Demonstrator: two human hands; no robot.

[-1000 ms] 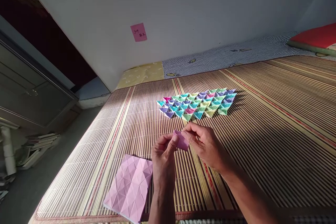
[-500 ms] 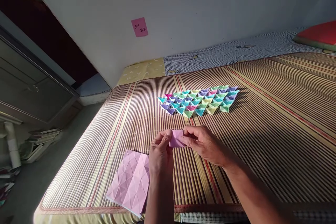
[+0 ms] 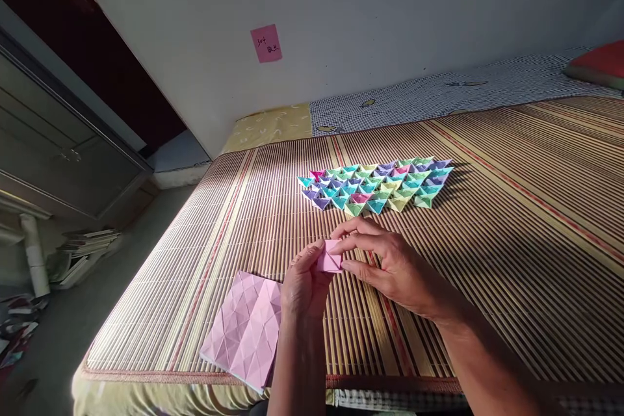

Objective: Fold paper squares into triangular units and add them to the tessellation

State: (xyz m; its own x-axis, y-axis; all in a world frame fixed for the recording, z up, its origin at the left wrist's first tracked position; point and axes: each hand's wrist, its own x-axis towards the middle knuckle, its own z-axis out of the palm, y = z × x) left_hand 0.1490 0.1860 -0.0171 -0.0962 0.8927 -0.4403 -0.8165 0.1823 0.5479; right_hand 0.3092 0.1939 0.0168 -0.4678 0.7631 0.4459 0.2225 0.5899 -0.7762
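A small folded pink paper piece (image 3: 329,257) is pinched between both my hands above the bamboo mat (image 3: 487,221). My left hand (image 3: 303,283) grips its left side with thumb and fingers closed. My right hand (image 3: 390,266) holds its right side, fingers closed over the top and bottom edges. Beyond my hands lies a flat cluster of several small folded paper boats (image 3: 375,183) in teal, green, purple and pink. A stack of creased pink paper sheets (image 3: 246,328) rests on the mat just left of my left forearm.
The mat covers a bed against a white wall carrying a pink sticky note (image 3: 266,43). A checked sheet (image 3: 439,94) and a red pillow (image 3: 597,62) lie at the far right. The floor, a cabinet (image 3: 58,156) and stacked books (image 3: 82,250) are to the left.
My hands have turned and refolded the pink piece, drawing it slightly nearer. The camera view has drifted left and down, so everything sits a little further right.
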